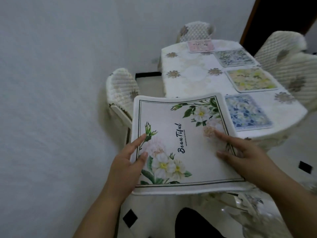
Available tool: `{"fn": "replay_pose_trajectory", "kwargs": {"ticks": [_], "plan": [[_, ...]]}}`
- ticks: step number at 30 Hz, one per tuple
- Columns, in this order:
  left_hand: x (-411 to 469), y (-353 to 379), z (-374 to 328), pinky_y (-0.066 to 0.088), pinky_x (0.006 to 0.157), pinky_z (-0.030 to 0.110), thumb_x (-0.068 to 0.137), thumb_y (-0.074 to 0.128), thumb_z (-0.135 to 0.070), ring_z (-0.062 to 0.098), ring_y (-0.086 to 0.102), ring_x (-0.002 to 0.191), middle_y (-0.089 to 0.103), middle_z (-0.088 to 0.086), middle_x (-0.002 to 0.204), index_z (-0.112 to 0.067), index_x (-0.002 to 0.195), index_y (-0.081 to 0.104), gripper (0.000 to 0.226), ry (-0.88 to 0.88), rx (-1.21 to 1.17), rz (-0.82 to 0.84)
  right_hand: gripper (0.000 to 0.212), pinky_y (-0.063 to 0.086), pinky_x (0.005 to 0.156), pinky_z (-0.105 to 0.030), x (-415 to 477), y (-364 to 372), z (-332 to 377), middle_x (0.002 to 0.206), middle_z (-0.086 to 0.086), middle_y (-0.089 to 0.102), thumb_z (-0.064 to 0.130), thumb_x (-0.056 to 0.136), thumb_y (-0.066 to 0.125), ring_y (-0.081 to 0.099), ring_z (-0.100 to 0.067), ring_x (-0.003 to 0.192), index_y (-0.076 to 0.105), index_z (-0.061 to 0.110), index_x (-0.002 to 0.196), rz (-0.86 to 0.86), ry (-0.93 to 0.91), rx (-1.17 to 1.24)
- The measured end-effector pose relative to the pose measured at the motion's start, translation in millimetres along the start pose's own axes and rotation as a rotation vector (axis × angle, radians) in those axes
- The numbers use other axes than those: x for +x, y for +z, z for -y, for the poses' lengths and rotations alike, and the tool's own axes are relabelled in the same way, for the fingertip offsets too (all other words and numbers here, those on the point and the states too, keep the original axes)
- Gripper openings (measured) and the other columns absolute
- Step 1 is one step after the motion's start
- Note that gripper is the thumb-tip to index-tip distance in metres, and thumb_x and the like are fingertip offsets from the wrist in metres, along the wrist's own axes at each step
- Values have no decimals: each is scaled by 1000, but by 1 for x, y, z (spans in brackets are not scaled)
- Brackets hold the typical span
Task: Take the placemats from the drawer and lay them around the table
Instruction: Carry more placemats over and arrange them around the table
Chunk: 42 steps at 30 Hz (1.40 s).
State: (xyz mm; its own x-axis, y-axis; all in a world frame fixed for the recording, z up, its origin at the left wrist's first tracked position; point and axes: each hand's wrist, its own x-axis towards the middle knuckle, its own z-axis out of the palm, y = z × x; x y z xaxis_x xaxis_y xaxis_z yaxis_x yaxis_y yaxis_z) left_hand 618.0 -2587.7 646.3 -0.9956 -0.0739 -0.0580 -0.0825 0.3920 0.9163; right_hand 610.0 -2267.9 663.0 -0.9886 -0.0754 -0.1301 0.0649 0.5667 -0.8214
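Head view: left hand (127,167), right hand (247,155) grip a floral placemat (180,134). Four mats (251,79) line the desk (192,74), white wall (51,83) beside.

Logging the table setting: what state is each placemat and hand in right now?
White placemat: held up, bowed, not yet laid.
Blue placemat: flat on table.
Yellow placemat: flat on table.
Blue-green placemat: flat on table.
Pink placemat: flat on table.
Left hand: grips white placemat's left edge.
Right hand: grips its right edge.
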Motion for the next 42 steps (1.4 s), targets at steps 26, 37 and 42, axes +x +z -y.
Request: {"fn": "replay_pose_trajectory", "kwargs": {"ticks": [26, 37, 42], "plan": [[311, 89, -21, 40, 111, 33, 96, 65, -23, -14, 44, 124, 54, -23, 138, -64, 121, 58, 49, 11, -7, 47, 51, 37, 91, -22, 290, -67, -39, 118, 20, 50, 33, 84, 75, 44, -1, 108, 56, 48, 129, -242, 145, -39], [502, 112, 20, 35, 109, 25, 100, 59, -21, -2, 42, 127, 49, -21, 138, -57, 129, 52, 47, 23, -12, 231, 49, 30, 94, -18, 434, -40, -49, 126, 6, 53, 22, 92, 65, 42, -2, 111, 53, 31, 139, -338, 238, -183], [585, 149, 39, 35, 101, 14, 100, 58, -19, 1, 44, 126, 48, -19, 136, -45, 138, 54, 46, 1, -22, 239, 55, 32, 101, -24, 517, -32, -85, 136, -5, 49, 14, 90, 64, 45, -20, 127, 49, 26, 143, -351, 311, -222]]}}
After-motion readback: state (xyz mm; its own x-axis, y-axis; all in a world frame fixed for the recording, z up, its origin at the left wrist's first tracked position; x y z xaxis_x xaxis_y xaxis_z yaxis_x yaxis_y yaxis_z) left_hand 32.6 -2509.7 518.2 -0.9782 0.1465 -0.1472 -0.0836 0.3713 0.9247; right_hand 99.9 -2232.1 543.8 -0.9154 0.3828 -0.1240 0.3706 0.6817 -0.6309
